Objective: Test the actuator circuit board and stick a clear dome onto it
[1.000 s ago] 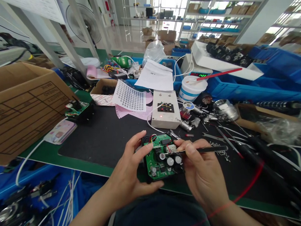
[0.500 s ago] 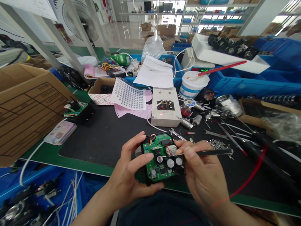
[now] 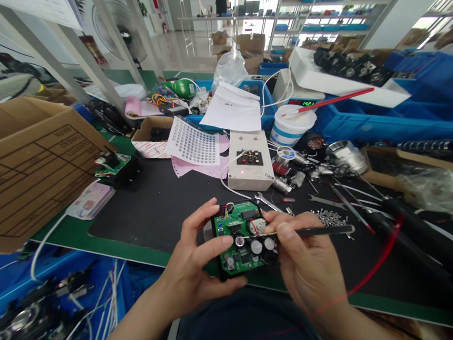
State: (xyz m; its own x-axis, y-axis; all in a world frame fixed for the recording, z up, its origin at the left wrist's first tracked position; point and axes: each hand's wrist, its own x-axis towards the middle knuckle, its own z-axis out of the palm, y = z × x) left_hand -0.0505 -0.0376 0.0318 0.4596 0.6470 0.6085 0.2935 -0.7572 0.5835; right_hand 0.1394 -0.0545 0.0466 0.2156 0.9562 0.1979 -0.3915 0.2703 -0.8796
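A green circuit board (image 3: 235,256) in a black housing is held low over the front of the black mat, its capacitors facing up. My left hand (image 3: 196,255) grips the housing from the left, thumb at the bottom edge and one fingertip over the board beside a capacitor. Between the thumb and fingers of my right hand (image 3: 307,251) is a thin black tool (image 3: 325,230), lying almost level, its tip over the capacitors. Other fingers of that hand lie at the housing's right side, partly hidden.
Behind the board stands a grey box with a small switch panel (image 3: 232,177). Wrenches, screws (image 3: 330,218) and metal fittings lie to the right. A white tub (image 3: 284,134) carries a red brush. At the left are a cardboard box (image 3: 37,171) and another board (image 3: 111,166).
The fingertip of my left hand has shifted slightly right over the board. My right hand and the black tool have barely moved.
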